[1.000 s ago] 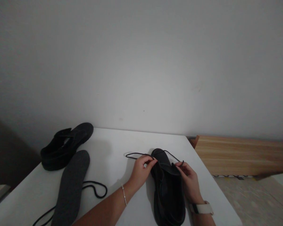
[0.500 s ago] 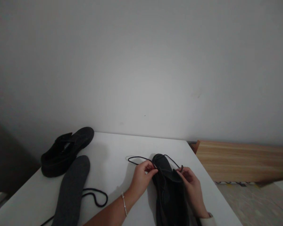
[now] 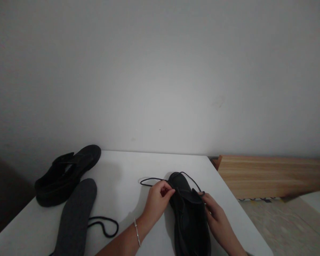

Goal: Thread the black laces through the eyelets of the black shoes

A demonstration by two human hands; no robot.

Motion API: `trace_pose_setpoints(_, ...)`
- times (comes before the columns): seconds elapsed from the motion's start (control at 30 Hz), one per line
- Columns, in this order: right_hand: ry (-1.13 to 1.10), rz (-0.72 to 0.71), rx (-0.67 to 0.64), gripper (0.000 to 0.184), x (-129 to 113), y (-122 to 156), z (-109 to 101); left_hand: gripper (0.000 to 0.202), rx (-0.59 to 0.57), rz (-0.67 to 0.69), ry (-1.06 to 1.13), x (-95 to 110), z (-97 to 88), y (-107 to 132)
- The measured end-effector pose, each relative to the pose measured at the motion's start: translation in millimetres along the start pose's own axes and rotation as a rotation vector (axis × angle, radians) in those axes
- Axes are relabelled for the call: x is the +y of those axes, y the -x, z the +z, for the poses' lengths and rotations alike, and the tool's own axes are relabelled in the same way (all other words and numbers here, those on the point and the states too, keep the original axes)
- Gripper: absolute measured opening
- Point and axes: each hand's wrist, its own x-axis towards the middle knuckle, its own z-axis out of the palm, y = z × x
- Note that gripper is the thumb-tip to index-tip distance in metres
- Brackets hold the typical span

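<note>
A black shoe [image 3: 190, 224] lies on the white table, toe pointing away from me, its two flaps spread apart. Thumb and forefinger of my left hand [image 3: 160, 195] are pinched at the left flap, on a black shoelace [image 3: 152, 178] that loops out to the left. From the toe area, another stretch of lace [image 3: 190, 178] arcs over to the right flap. There the fingertips of my right hand [image 3: 216, 213] are closed on it, against the shoe's side. The exact grip of the right fingers is partly hidden.
At the left, a second black shoe [image 3: 61, 179] sits near the wall. A dark grey insole [image 3: 77, 217] leans by it, with a loose black lace [image 3: 112, 227] next to it. Past the table's [image 3: 128, 163] right edge are a wooden board [image 3: 269, 176] and the floor.
My right hand has shifted lower and inward along the shoe's right flap, and the lace end no longer stands up above its fingers. My left hand keeps its pinch. The view has shifted slightly.
</note>
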Motion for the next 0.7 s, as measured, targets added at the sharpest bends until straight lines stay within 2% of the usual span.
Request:
trace_pose_setpoints(0.1, 0.151, 0.028, -0.051, 0.024, -2.0, 5.9, -10.8, 0.018, 0.041, 0.058, -0.063, 3.3, -3.6, 4.7)
trace_pose_setpoints(0.2, 0.250, 0.050, 0.070, 0.026, -13.9, 4.9, -23.9, 0.023, 0.077, 0.122, -0.096, 12.1, -9.0, 9.1)
trace_pose_setpoints(0.3, 0.334, -0.037, 0.151, 0.026, -42.3, -6.5, -29.3, 0.023, 0.071, 0.204, -0.186, 30.3, -13.3, 6.5)
trace_pose_setpoints(0.37, 0.409, -0.124, 0.066, 0.025, -65.5, -18.4, -24.1, 0.018, -0.041, 0.243, -0.382, 46.3, -13.2, -0.2)
trace_pose_setpoints(0.43, 0.554, -0.161, -0.125, 0.025, -84.7, -30.8, -13.0, 0.014, -0.230, 0.241, -0.622, 61.6, -10.3, -8.6)
trace_pose_setpoints(0.53, 0.882, -0.098, -0.350, 0.032, -96.6, -43.9, 5.7, 0.018, -0.406, 0.219, -0.792, 77.4, -4.2, -18.5)
trace_pose_setpoints(0.6, 0.990, -0.043, -0.401, 0.033, -94.0, -47.4, 14.6, 0.022, -0.455, 0.206, -0.839, 83.3, -2.2, -22.2)
trace_pose_setpoints(0.7, 1.014, -0.014, -0.397, 0.036, -84.5, -47.2, 20.4, 0.024, -0.528, 0.189, -0.908, 90.2, -2.9, -25.7)
